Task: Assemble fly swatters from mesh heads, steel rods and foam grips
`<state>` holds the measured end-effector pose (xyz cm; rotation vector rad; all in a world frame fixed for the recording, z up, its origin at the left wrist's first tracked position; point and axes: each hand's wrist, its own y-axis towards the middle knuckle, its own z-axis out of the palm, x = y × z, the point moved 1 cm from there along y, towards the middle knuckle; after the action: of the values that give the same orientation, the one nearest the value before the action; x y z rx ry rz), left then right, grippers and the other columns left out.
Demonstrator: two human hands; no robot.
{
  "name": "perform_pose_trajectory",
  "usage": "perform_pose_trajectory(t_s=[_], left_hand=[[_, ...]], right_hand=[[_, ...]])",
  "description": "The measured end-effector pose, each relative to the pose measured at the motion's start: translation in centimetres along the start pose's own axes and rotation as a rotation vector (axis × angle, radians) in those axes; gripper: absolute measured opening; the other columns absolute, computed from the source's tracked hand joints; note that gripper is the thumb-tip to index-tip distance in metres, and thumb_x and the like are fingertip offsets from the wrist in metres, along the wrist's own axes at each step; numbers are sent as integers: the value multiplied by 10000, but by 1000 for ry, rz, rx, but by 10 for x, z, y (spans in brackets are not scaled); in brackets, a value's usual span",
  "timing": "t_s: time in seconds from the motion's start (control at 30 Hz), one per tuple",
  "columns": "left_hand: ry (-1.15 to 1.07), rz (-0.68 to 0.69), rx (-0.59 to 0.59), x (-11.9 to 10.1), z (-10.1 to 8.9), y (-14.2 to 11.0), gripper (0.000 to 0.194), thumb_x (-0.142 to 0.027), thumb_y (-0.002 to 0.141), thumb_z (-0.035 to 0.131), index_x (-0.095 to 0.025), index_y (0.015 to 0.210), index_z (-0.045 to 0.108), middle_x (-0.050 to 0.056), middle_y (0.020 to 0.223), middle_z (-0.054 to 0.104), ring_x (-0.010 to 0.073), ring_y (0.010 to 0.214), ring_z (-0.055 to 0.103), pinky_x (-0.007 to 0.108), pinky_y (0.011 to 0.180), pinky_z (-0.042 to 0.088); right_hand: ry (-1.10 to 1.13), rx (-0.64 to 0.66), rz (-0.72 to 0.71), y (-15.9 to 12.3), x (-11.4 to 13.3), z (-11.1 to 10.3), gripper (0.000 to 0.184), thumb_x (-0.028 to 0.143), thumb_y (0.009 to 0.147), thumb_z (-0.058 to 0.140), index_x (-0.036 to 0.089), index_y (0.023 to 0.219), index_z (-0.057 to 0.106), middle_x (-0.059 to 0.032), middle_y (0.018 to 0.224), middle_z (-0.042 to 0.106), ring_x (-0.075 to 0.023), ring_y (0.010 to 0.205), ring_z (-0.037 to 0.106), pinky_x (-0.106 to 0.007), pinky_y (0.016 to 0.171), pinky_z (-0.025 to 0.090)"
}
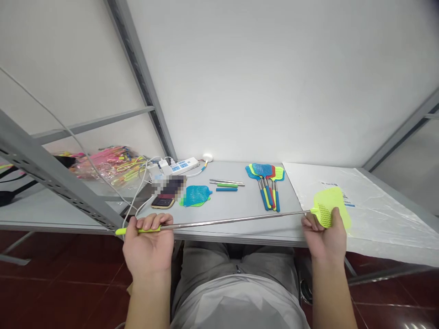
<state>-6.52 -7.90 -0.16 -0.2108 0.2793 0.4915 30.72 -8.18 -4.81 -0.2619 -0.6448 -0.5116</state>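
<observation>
A yellow-green fly swatter [236, 220] with a long extended metal rod spans the front of the shelf. My left hand [149, 244] is wrapped round its handle at the left end. At the other end, my right hand [324, 235] grips the perforated head, thumb on top and fingers beneath. Beyond the rod lies a bunch of finished-looking fly swatters [270, 186] with blue, red and yellow heads. Blue and green loose swatter heads [197, 195] lie left of centre. Between them are thin metal rods [226, 182], a green handle [227, 185] and a blue handle [226, 189].
A phone [163, 201], partly blurred out, lies by a white power strip [185, 164] with cables. Plastic-bagged colourful items [116, 164] sit behind the left metal post [61, 171]. A white plastic sheet [384, 205] covers the right side, with a wall behind.
</observation>
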Motion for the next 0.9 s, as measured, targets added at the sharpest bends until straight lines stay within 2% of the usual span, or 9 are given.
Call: perform_pose_trajectory(t_s=[0.13, 0.23, 0.33, 0.4, 0.53, 0.63, 0.7, 0.8, 0.9], left_hand=[[8, 4, -4, -15, -6, 7, 316, -302, 976, 306, -207, 677, 266, -76, 516, 345, 75, 421, 360, 240, 482, 380], [26, 46, -39, -26, -11, 13, 338, -333, 966, 311, -209, 662, 232, -77, 488, 317, 77, 399, 335, 241, 467, 372], [59, 102, -20, -29, -13, 14, 356, -314, 970, 336, -204, 649, 227, -81, 477, 277, 75, 392, 301, 238, 475, 377], [75, 134, 1, -22, -11, 11, 360, -294, 964, 354, -201, 641, 224, -83, 479, 250, 74, 390, 270, 234, 473, 366], [94, 91, 6, 15, -5, -6, 349, -227, 931, 418, -202, 638, 231, -85, 487, 225, 78, 405, 239, 236, 480, 339], [119, 12, 31, 45, 1, -27, 358, -244, 927, 467, -204, 644, 252, -81, 503, 255, 87, 452, 296, 246, 549, 383], [151, 20, 52, 57, 5, -42, 348, -265, 925, 493, -206, 656, 280, -78, 514, 272, 95, 481, 315, 251, 583, 398], [195, 60, 91, 62, 13, -58, 339, -298, 934, 497, -206, 665, 314, -70, 522, 293, 109, 520, 339, 263, 627, 420], [232, 84, 124, 56, 18, -62, 333, -289, 931, 490, -201, 650, 333, -58, 538, 329, 115, 559, 378, 272, 649, 436]], right_hand=[[-65, -91, -146, 1, 3, -3, 272, 392, 768, 745, 221, 920, 598, 53, 744, 589, -69, 462, 432, -233, 426, 396], [-111, -179, -236, -2, 0, 0, 279, 380, 741, 763, 213, 905, 611, 13, 925, 641, -82, 542, 523, -239, 425, 414], [-118, -176, -241, -7, -6, 6, 271, 361, 739, 767, 218, 892, 596, 46, 816, 596, -51, 463, 419, -225, 386, 357], [-121, -153, -229, -14, -15, 14, 266, 352, 749, 765, 221, 894, 586, 63, 764, 556, -42, 442, 356, -221, 379, 332], [-146, -101, -186, -37, -42, 33, 261, 373, 786, 745, 229, 926, 578, 60, 774, 527, -52, 480, 367, -219, 397, 324], [-163, -66, -130, -53, -62, 43, 264, 400, 812, 719, 238, 958, 570, 48, 842, 528, -53, 520, 377, -208, 410, 314], [-165, -53, -95, -58, -69, 45, 260, 414, 829, 701, 234, 945, 554, 57, 799, 486, -50, 509, 341, -203, 415, 304], [-157, -49, -65, -57, -75, 43, 260, 421, 840, 690, 227, 897, 528, 87, 684, 365, -51, 478, 276, -201, 417, 294], [-153, -16, 11, -51, -79, 38, 280, 409, 819, 712, 217, 848, 510, 100, 640, 295, -53, 462, 268, -203, 403, 277]])
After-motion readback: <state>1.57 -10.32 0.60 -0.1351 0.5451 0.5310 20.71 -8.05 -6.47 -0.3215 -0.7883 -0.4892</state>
